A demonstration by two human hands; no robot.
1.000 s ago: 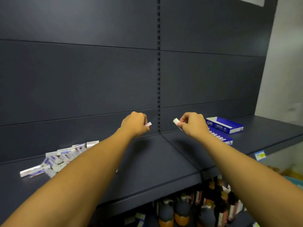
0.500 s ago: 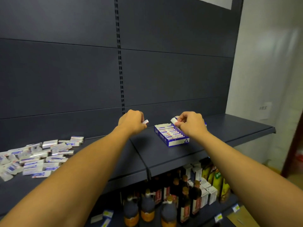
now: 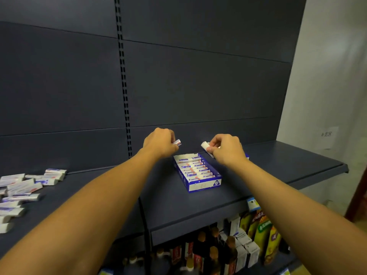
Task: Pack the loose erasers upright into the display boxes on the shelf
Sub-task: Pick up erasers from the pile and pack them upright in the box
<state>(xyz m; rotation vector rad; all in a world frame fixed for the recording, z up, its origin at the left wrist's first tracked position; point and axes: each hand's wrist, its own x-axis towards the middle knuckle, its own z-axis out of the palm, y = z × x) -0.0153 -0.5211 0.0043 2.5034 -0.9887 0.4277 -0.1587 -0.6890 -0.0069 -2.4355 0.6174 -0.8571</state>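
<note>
The dark shelf (image 3: 278, 175) runs below both hands, its slotted back panel (image 3: 198, 86) rising behind them. Below the left grip and well off to its left, a heap of loose erasers (image 3: 25, 187) lies flat on the shelf. Directly beneath and between the two grips sits the blue display box (image 3: 198, 175), its row of erasers standing on edge and filling it from front to back. A second blue box (image 3: 246, 156) peeks out just behind the right wrist, mostly hidden.

The left hand (image 3: 158, 142) is curled into a tight grip, fingers pinching a white eraser (image 3: 177, 142) whose red-marked end pokes out toward the right hand. The right hand (image 3: 226, 148) has its grip closed likewise, thumb and fingers holding another white eraser (image 3: 205, 146) tilted, its end pointing toward the left hand. Both erasers hover above the far end of the display box, apart from each other.

On the lower shelf, below the grips, stand dark bottles (image 3: 212, 255) and packets (image 3: 264, 235).
</note>
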